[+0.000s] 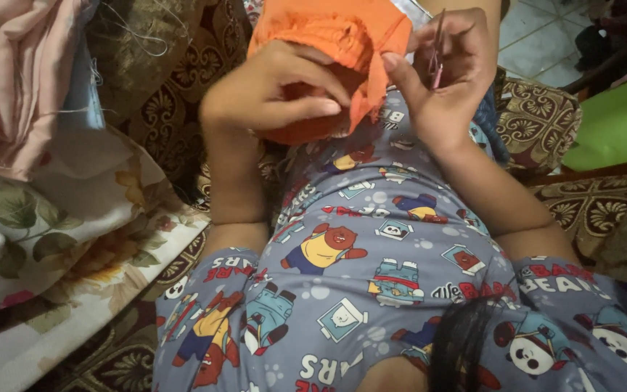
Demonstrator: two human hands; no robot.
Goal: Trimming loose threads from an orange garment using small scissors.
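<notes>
An orange garment [328,33] with a gathered elastic edge is held up over my lap. My left hand [277,91] grips it from the left, fingers curled into the fabric and thumb pressed against its lower fold. My right hand [448,80] is on the garment's right edge, with the thumb touching the cloth. That hand's fingers pinch a thin metal tool with a pink part [437,54], pointing upward; whether it is a seam ripper or small scissors I cannot tell. Below both hands lies my grey-blue cartoon-print shirt [386,261].
Pink cloth [16,72] with loose white threads is piled at upper left above a white floral fabric [74,232]. Brown patterned cushions [175,80] surround me. A green surface [618,120] and tiled floor [538,36] lie at the right.
</notes>
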